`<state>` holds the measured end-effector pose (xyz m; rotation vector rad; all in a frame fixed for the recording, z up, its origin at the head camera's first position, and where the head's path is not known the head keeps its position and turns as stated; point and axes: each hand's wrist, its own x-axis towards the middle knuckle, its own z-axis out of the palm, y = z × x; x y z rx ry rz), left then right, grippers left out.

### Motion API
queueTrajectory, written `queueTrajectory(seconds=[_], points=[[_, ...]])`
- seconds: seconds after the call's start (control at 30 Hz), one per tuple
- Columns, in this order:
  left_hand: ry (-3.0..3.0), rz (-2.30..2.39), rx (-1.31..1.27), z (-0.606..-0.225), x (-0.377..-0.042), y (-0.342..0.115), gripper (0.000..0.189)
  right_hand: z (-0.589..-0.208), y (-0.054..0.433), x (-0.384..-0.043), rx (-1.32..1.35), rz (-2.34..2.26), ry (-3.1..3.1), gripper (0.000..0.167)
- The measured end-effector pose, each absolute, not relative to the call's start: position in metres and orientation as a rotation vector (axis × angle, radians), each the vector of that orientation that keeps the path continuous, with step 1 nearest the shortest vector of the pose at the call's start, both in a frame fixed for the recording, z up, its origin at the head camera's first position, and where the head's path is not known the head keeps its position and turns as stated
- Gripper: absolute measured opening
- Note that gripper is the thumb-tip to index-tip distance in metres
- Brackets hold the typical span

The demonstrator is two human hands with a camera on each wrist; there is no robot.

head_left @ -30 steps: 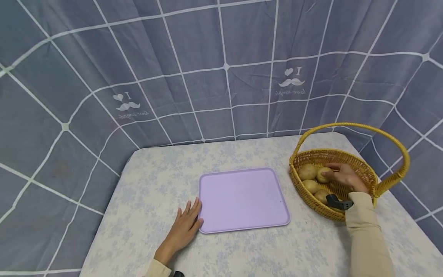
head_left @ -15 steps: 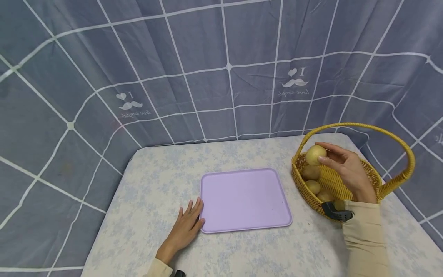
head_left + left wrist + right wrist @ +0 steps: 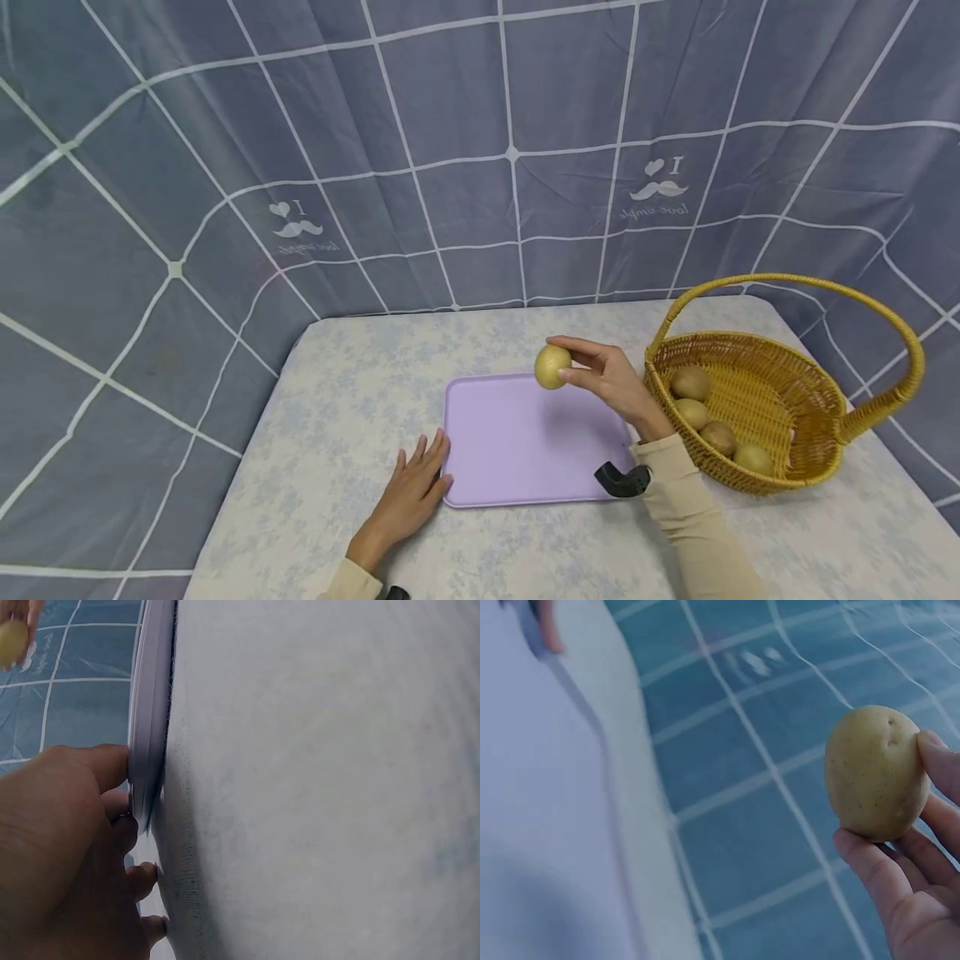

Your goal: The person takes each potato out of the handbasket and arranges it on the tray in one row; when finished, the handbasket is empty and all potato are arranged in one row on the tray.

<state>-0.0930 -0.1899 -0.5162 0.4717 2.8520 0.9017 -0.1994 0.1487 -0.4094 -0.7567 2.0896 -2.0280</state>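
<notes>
A potato (image 3: 552, 367) is held above the back part of a flat lilac tray (image 3: 517, 458), pinched between the thumb and fingers of my right hand (image 3: 611, 383). In the right wrist view the potato (image 3: 874, 772) shows smooth yellow skin with small dark dimples. My left hand (image 3: 408, 492) rests at the tray's left edge with fingers spread, thumb and fingertips touching the rim. From the left wrist view, the thumb of my left hand (image 3: 67, 825) meets the side of the tray (image 3: 150, 705). Nothing lies on the visible part of the tray.
A yellow wicker basket (image 3: 817, 433) with a tall arched handle (image 3: 795, 279) stands right of the tray. Several potatoes (image 3: 692, 383) lie along its left side. A grey checked curtain (image 3: 450, 208) hangs behind the cloth-covered table (image 3: 352, 375).
My right hand has taken the potato out of the basket and carried it left, over the tray. The left hand stays at the tray's edge. The head view has shifted slightly.
</notes>
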Motion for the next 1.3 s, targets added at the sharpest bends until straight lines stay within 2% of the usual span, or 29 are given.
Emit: queueTrajectory(seconds=[0.37,0.53,0.6,0.87,1.3], points=[[2.852,0.913,0.456,-0.514,-0.091,-0.187,0.059,-0.446,0.075,-0.208,-0.778,-1.862,2.017,0.045],[2.853,0.902,0.456,-0.514,-0.091,-0.187,0.059,-0.447,0.055,-0.2,-0.811,-1.752,2.042,0.045],[2.854,0.899,0.457,-0.514,-0.091,-0.187,0.059,-0.448,0.049,-0.196,-0.835,-1.693,2.07,0.043],[2.853,0.904,0.469,-0.516,-0.092,-0.188,0.059,-0.491,0.027,-0.203,-0.837,-1.572,2.135,0.042],[2.854,0.91,0.478,-0.516,-0.092,-0.186,0.06,-0.491,0.015,-0.197,-0.914,-1.296,2.307,0.039]])
